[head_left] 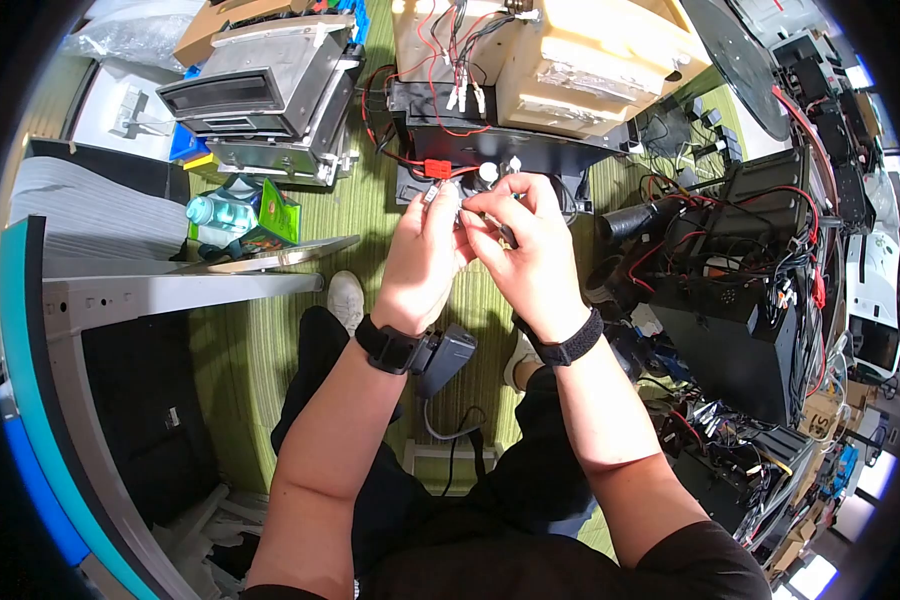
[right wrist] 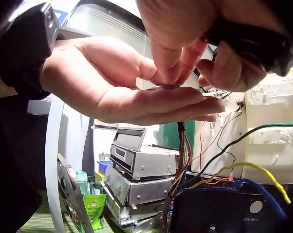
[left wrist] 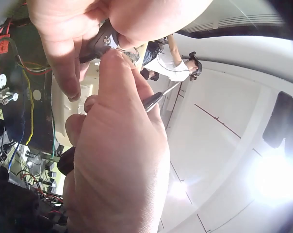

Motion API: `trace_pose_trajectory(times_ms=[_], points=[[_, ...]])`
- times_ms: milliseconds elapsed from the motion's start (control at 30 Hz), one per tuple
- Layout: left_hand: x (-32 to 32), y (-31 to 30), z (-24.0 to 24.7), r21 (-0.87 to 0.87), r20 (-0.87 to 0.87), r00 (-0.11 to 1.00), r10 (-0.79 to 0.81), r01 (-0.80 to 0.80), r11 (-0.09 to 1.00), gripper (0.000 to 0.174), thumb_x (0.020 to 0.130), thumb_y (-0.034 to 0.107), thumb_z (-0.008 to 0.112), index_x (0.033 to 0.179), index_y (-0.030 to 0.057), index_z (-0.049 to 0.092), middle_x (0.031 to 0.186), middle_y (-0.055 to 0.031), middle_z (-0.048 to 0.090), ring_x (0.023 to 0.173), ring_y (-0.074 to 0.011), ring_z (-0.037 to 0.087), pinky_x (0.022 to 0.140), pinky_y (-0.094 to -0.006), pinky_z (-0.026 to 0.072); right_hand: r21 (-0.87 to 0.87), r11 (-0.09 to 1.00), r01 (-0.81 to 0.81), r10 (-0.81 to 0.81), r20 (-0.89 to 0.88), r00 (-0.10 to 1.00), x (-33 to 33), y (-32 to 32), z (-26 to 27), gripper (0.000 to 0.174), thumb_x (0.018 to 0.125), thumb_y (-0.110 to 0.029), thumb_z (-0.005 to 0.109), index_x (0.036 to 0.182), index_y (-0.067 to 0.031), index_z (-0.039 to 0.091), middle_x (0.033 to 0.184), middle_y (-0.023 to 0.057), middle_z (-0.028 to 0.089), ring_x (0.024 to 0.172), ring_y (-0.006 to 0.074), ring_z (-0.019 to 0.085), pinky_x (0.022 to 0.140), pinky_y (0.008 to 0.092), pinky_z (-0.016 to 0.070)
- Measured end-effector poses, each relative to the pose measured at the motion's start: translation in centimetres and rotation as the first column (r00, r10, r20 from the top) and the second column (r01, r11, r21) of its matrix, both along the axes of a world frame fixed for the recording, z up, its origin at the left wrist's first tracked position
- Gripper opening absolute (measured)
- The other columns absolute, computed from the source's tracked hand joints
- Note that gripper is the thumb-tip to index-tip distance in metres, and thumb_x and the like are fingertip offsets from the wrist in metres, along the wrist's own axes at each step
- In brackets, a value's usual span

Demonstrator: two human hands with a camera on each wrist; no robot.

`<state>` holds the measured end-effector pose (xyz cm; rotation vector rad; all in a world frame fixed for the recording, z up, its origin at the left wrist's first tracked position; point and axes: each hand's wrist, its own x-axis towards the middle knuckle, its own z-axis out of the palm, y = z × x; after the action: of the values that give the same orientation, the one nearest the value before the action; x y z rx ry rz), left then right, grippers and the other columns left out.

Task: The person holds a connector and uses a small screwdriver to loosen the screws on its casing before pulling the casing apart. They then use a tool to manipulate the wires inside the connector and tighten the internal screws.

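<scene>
My left hand [head_left: 420, 262] holds a small grey connector [left wrist: 106, 42] between thumb and fingers, palm turned up in the right wrist view. My right hand [head_left: 536, 250] reaches in from the other side, its thumb and fingertips pinching right at that small piece. Tucked in the same right hand is a screwdriver [right wrist: 253, 43], its black handle sticking out past the fingers and its metal shaft [left wrist: 158, 98] showing in the left wrist view. A sheathed bundle of wires [right wrist: 181, 128] hangs just below the left hand. Fingers hide most of the connector.
A black box [head_left: 510, 140] with loose green, yellow and blue wires stands ahead, a red plug [head_left: 437, 169] near it. Cream foam blocks [head_left: 600, 65] sit on top. Stacked metal units [head_left: 270, 90] stand left; wired black equipment [head_left: 730, 320] crowds the right.
</scene>
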<state>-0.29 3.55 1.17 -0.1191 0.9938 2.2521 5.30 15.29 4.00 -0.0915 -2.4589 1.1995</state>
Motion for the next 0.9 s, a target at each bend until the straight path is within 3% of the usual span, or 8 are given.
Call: trace_pose_trajectory(times_ms=[67,133,367,533,900], points=[[-0.03,0.05,0.02,-0.001,-0.006,1.0,0.0,0.0,1.0,0.03,0.101,0.026,0.044,0.117,0.0002,0.046,0.103,-0.012,0.06,0.09,-0.0202,0.064,0.082,-0.034,0.0553,0.061,0.998,0.001,-0.001,-0.01,1.0,0.02,0.0,0.12,0.019,0.078,-0.005,0.072,0.097,-0.0082,0.068,0.1,0.0096,0.053,0.082,0.0196,0.062,0.071,0.0306,0.0528],[-0.01,0.09,0.06,-0.002,-0.012,1.0,0.002,-0.002,1.0,0.03,0.101,0.026,0.044,0.117,0.0001,0.046,0.102,-0.012,0.06,0.09,-0.0202,0.064,0.081,-0.034,0.0554,0.003,1.0,-0.005,0.005,0.005,1.0,0.07,-0.13,0.17,0.02,0.076,-0.008,0.072,0.095,-0.007,0.066,0.098,0.0106,0.05,0.087,0.0271,0.058,0.074,0.0359,0.0505],[0.09,0.03,0.54,-0.012,-0.008,1.0,0.005,-0.005,1.0,0.029,0.101,0.024,0.043,0.115,-0.0004,0.046,0.1,-0.0119,0.06,0.089,-0.0206,0.064,0.08,-0.0338,0.0556,0.0,1.0,-0.001,0.001,0.001,1.0,-0.07,-0.14,-0.01,0.018,0.077,-0.008,0.072,0.094,-0.0061,0.065,0.098,0.0104,0.051,0.087,0.0269,0.058,0.074,0.0356,0.0504],[0.12,0.19,0.4,-0.031,-0.013,1.0,0.021,-0.022,0.999,0.029,0.101,0.025,0.043,0.115,-0.0007,0.046,0.101,-0.0123,0.06,0.087,-0.0216,0.065,0.079,-0.0344,0.0562,-0.091,0.995,0.032,-0.028,0.04,0.999,-0.15,-0.35,-0.32,0.017,0.078,-0.009,0.07,0.094,-0.0049,0.064,0.097,0.011,0.052,0.087,0.0274,0.058,0.074,0.0357,0.0499],[-0.05,0.1,0.14,-0.039,-0.012,0.999,0.037,-0.038,0.999,0.03,0.101,0.027,0.046,0.114,0.0002,0.045,0.097,-0.012,0.059,0.086,-0.0231,0.065,0.078,-0.0359,0.0566,-0.074,0.997,-0.002,0.001,-0.004,1.0,-0.13,-0.23,0.07,0.023,0.077,-0.009,0.073,0.098,-0.0048,0.065,0.098,0.0101,0.051,0.086,0.0254,0.059,0.076,0.034,0.0499]])
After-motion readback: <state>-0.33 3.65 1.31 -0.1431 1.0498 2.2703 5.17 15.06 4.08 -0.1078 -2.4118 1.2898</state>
